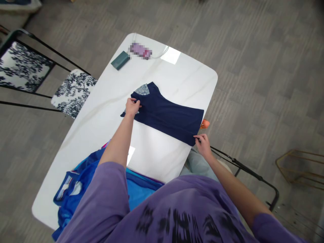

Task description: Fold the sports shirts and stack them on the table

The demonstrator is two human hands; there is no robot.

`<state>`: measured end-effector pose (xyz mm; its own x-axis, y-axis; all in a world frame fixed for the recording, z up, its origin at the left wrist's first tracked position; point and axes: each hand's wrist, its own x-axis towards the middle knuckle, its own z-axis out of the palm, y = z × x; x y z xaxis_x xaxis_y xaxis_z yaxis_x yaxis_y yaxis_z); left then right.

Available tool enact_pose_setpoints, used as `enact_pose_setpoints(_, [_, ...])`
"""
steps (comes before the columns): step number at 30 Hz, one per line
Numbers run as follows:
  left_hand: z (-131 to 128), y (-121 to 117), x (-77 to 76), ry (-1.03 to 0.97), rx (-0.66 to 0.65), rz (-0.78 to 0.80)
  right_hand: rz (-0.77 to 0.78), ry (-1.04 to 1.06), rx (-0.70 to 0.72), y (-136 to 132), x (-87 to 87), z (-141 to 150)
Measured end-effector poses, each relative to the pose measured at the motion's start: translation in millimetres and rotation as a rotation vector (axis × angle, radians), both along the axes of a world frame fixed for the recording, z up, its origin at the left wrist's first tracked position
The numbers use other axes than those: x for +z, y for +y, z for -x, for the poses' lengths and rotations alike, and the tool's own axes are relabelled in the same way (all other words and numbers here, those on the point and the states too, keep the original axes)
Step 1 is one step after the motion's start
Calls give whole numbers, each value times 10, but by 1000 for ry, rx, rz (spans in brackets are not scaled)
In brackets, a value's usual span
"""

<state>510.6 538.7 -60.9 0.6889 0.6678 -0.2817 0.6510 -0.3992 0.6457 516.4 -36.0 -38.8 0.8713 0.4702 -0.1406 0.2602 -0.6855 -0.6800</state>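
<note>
While two bare hands hold it near opposite ends, one navy shirt (169,114) lies on one white table (187,84), close to the right-hand edge. Its long axis slants from upper left down to lower right: the collar end points left, the straight hem points right. Two patterned patches (142,89) show at the collar end, and one sleeve points up, away from the person. The left hand (133,106) has its fingers pinched on the cloth near the collar; the fingers of the right hand (203,143) grip the hem's near corner. Toward the far end sit one dark green box (120,60) and one blurred purple item (140,50), nearly touching. Blue clothes (83,179) lie at the near end, their number impossible to tell. One patterned chair (76,87) stands to the left.
</note>
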Motion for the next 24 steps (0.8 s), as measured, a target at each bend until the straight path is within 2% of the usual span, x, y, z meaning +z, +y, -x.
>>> enact_pose_setpoints(3, [-195,-152,2,-26,1,-25,127,-22,-6,19,-105,-129])
enact_pose_setpoints(5, [-166,-329,27,-69,-23,-76,225,-59,12,52,-110,-109])
enact_pose_setpoints(7, [-11,-574,51,-102,-22,-141,288,-80,86,105,-76,-15])
enact_pose_setpoints(11, [505,-1150,31,-80,21,-317,329,-78,358,215,-24,259])
enact_pose_setpoints(14, [831,-1385,-43,-43,48,-339,368,-89,459,240,-76,397])
enact_pose_setpoints(16, [958,-1322,-107,-60,107,-314,400,-103,471,233,-125,428])
enact_pose_setpoints(18, [1022,-1074,-175,-98,180,-308,420,-113,477,229,-151,423])
enact_pose_setpoints(24, [1041,64,-322,-16,363,-183,412,-121,480,336,-62,374])
